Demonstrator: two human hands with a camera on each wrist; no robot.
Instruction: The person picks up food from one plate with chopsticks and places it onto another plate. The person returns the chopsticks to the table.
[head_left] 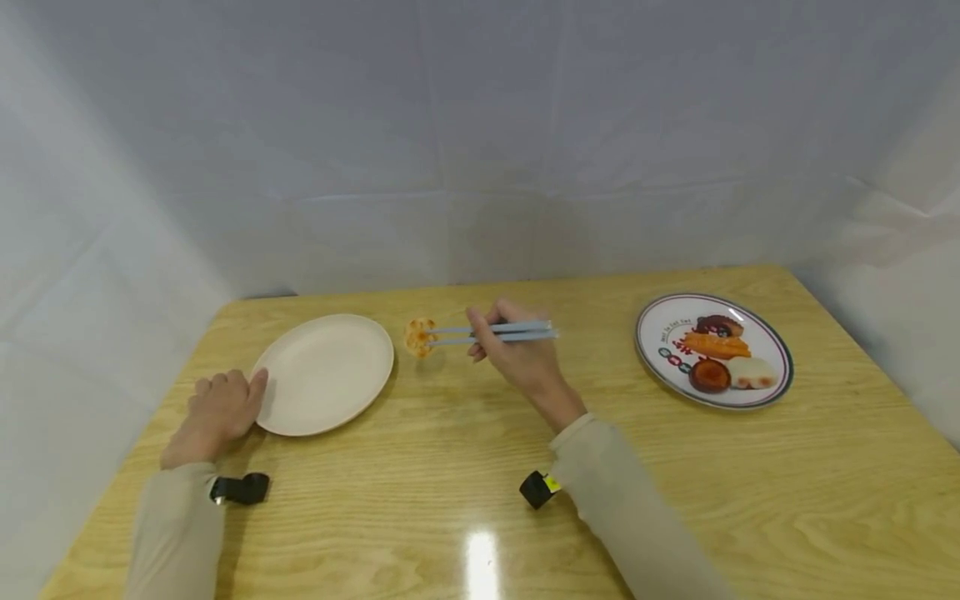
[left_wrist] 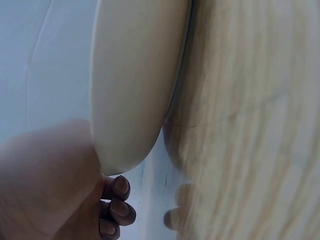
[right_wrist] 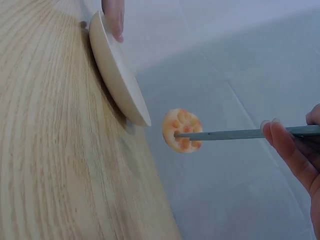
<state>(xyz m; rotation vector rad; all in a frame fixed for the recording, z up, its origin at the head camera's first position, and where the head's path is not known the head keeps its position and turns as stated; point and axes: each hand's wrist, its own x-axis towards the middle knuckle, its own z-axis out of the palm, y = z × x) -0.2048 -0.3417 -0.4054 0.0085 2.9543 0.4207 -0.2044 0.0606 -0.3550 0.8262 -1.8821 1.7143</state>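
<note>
My right hand (head_left: 525, 362) holds a pair of pale blue chopsticks (head_left: 521, 326), fingers and thumb pinched around the rear part of the shafts. The tips are nearly closed and have hold of a lotus-root slice (head_left: 420, 337). Location of the slice: off the counter (head_left: 390, 500), just right of the cream plate (head_left: 326, 375), apart from its rim, with a faint shadow beneath.

My left hand grips the plate's left rim, thumb over the edge, fingers curled outside it; whether the fingertips bear on the underside I cannot tell. I judge this hold is meant to keep the light-looking plate from sliding. The rearward grip on the chopsticks presumably keeps my fingers clear of the food and lengthens the reach.

Orientation: the chopsticks' long axis runs right to left, roughly parallel to the counter's far edge, tips pointing left toward the plate. The slice is a flat disc without a marked long axis; its holed face shows broadside in the head view.

At far right, a printed plate (head_left: 772, 354) bears several food pieces (head_left: 716, 346), well apart from both hands.
</note>
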